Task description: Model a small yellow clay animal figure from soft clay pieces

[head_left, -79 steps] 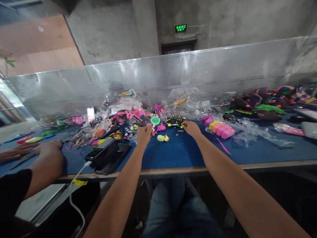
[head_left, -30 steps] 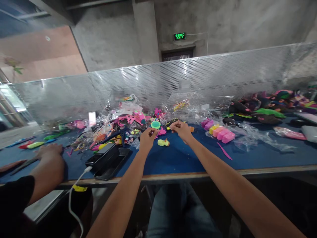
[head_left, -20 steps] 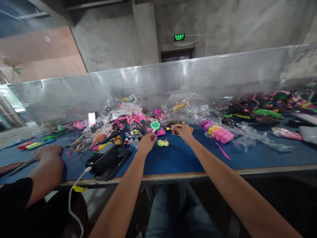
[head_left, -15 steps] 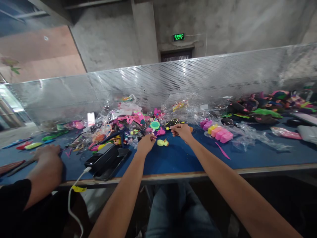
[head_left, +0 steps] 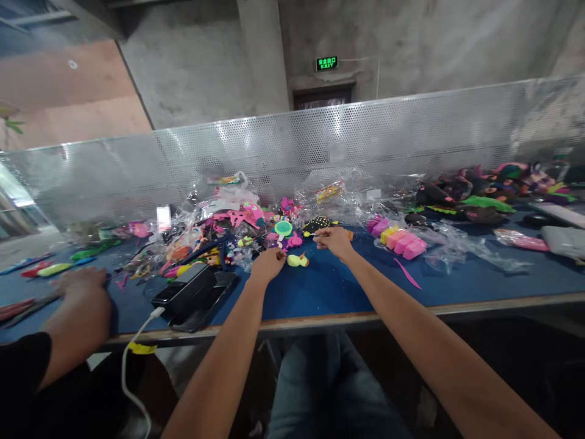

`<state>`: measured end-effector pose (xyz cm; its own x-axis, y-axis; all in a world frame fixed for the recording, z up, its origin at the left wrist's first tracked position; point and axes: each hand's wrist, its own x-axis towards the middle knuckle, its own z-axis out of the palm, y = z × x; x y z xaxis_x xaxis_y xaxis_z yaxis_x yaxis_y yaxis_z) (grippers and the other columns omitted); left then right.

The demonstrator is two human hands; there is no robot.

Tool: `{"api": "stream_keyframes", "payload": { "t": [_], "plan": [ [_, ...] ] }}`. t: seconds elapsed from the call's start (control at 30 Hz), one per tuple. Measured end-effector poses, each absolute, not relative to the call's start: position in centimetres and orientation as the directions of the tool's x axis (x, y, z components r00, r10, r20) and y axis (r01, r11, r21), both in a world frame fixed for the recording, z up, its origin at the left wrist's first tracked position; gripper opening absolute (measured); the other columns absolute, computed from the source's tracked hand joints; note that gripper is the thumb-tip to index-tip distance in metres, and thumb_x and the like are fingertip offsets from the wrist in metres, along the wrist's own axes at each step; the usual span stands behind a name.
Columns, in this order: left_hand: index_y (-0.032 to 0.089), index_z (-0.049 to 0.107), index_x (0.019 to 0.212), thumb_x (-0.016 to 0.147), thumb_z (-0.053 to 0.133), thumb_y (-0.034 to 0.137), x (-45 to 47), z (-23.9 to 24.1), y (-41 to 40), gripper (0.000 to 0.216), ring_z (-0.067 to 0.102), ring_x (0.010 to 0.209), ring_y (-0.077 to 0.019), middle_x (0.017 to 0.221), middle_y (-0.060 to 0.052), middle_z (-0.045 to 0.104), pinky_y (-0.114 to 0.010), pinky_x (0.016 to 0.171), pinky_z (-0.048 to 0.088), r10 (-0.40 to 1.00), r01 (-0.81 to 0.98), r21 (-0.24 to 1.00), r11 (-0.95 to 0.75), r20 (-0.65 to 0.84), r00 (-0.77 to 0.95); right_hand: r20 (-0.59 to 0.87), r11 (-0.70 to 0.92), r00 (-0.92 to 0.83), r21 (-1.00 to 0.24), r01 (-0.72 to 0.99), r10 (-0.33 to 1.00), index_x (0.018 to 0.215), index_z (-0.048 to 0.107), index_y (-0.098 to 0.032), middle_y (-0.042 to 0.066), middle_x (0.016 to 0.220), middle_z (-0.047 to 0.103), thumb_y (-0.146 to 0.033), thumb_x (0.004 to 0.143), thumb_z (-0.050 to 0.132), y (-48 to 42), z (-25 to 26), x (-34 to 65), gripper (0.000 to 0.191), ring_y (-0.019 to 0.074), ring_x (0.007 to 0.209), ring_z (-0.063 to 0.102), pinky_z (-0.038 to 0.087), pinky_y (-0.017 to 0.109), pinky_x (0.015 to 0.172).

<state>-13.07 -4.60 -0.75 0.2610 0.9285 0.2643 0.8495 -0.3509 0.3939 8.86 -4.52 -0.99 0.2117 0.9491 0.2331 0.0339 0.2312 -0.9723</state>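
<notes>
Your right hand (head_left: 337,242) has shifted from the dotted turtle's (head_left: 320,222) side to just before it, fingertips narrowed on a thin pale piece (head_left: 312,235), suggesting finer work. Your left hand (head_left: 269,266) is curled; whether it holds anything, I can't tell. The yellow figure (head_left: 297,261) lies between them on the counter (head_left: 315,296). Behind, clear bags (head_left: 356,194) hold a yellow packet (head_left: 329,192).

On the table (head_left: 320,299), a figurine (head_left: 297,261) lies between a cabled device (head_left: 185,291) and blocks (head_left: 404,242).
</notes>
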Motion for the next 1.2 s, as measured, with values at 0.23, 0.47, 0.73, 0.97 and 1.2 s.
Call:
{"api": "stream_keyframes", "payload": {
  "t": [0.23, 0.47, 0.73, 0.97, 1.2],
  "plan": [
    [0.021, 0.061, 0.102, 0.09, 0.038, 0.034, -12.8, -1.0, -4.3, 0.029, 0.061, 0.091, -0.0237, 0.1, -0.009, 0.068, -0.033, 0.079, 0.044, 0.914, 0.819, 0.449, -0.358, 0.35, 0.207, 0.185, 0.182, 0.165, -0.983, 0.034, 0.969, 0.056, 0.059, -0.014, -0.004, 0.045, 0.057, -0.016, 0.064, 0.076, -5.9, 0.1, 8.3, 0.019, 0.0079, 0.04, 0.057, 0.055, 0.019, 0.047],
    [0.018, 0.062, 0.095, 0.087, 0.042, 0.028, -12.7, -0.8, -3.7, 0.023, 0.059, 0.085, -0.0191, 0.093, -0.007, 0.066, -0.032, 0.081, 0.045, 0.848, 0.686, 0.541, -0.486, 0.483, 0.219, 0.195, 0.185, 0.122, -0.979, 0.085, 0.973, 0.054, 0.051, -0.015, -0.001, 0.045, 0.057, -0.034, 0.071, 0.073, -5.5, 0.0, 8.3, 0.034, 0.0098, 0.034, 0.054, 0.049, 0.021, 0.036],
    [0.016, 0.061, 0.098, 0.063, 0.047, -0.001, -12.1, -0.4, -4.6, 0.041, 0.057, 0.091, -0.0169, 0.101, -0.005, 0.064, -0.031, 0.088, 0.045, 0.783, 0.567, 0.543, -0.619, 0.485, 0.389, 0.418, 0.357, 0.135, -0.874, 0.329, 0.898, 0.054, 0.043, -0.02, -0.003, 0.04, 0.047, -0.049, 0.083, 0.054, -4.8, -0.6, 8.9, 0.043, 0.0093, 0.029, 0.046, 0.038, 0.021, 0.032],
    [0.017, 0.06, 0.111, 0.063, 0.053, 0.002, -12.2, -1.2, -4.4, 0.05, 0.054, 0.109, -0.0197, 0.117, -0.007, 0.061, -0.034, 0.099, 0.04, 0.687, 0.456, 0.523, -0.72, 0.445, 0.574, 0.397, 0.369, 0.079, -0.898, 0.239, 0.915, 0.067, 0.061, -0.016, -0.004, 0.049, 0.057, -0.025, 0.071, 0.068, -4.6, -0.8, 8.6, 0.012, 0.0094, 0.042, 0.057, 0.05, 0.019, 0.044],
    [0.016, 0.057, 0.121, 0.065, 0.067, 0.02, -12.2, -1.5, -4.4, 0.057, 0.057, 0.107, -0.0241, 0.12, -0.01, 0.061, -0.037, 0.096, 0.042, 0.753, 0.56, 0.509, -0.653, 0.364, 0.548, 0.367, 0.341, 0.089, -0.913, 0.222, 0.926, 0.065, 0.064, -0.015, -0.004, 0.048, 0.059, -0.016, 0.069, 0.067, -4.6, -0.7, 8.5, 0.005, 0.0095, 0.042, 0.058, 0.05, 0.018, 0.043]
  ]
}}
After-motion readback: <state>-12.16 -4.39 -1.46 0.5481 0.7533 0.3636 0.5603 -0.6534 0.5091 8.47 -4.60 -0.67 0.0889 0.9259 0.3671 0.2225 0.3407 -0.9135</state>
